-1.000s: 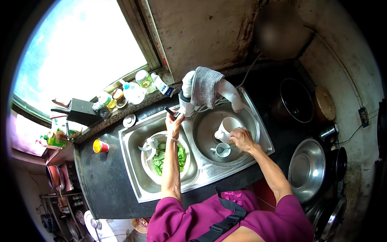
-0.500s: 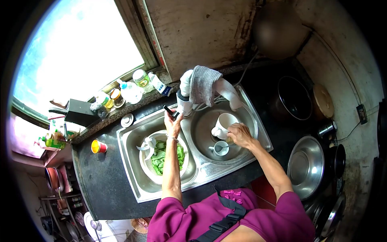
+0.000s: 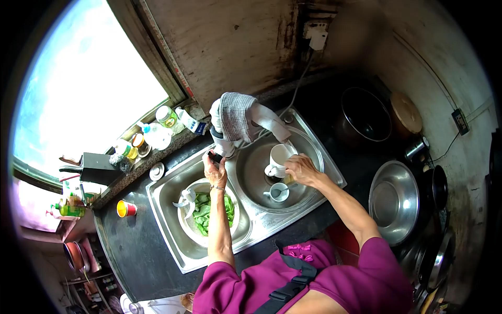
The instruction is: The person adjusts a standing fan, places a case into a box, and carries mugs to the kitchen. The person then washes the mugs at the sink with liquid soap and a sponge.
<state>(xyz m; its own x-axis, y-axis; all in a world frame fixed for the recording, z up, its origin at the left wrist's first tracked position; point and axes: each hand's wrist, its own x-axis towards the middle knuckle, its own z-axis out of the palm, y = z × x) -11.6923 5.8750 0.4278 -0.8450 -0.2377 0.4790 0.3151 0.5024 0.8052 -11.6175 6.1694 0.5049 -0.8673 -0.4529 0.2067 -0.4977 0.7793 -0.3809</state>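
My right hand [image 3: 304,170] is closed at the right side of a white mug [image 3: 280,157] over the right sink basin. A small yellowish piece [image 3: 289,179] shows below its fingers; its kind is unclear. Just below the mug, a small white cup [image 3: 278,192] sits in the basin. My left hand [image 3: 215,172] is closed around a black lever [image 3: 215,156] beside the tap [image 3: 224,147]. A grey cloth [image 3: 236,116] is draped over the tap. In the left basin, green leaves [image 3: 208,215] lie in a white colander [image 3: 191,230], under my left forearm.
A metal basin [image 3: 393,201] stands on the right, below a dark pot [image 3: 365,116]. Bottles and jars line the window sill, near a black knife block [image 3: 98,168]. An orange-red cup [image 3: 126,209] stands on the left counter. A power cord [image 3: 299,86] runs behind the sink.
The view has shifted, so the sink appears further left and lower. My left hand has drawn in closer over the black lever. My right hand stays at the white mug.
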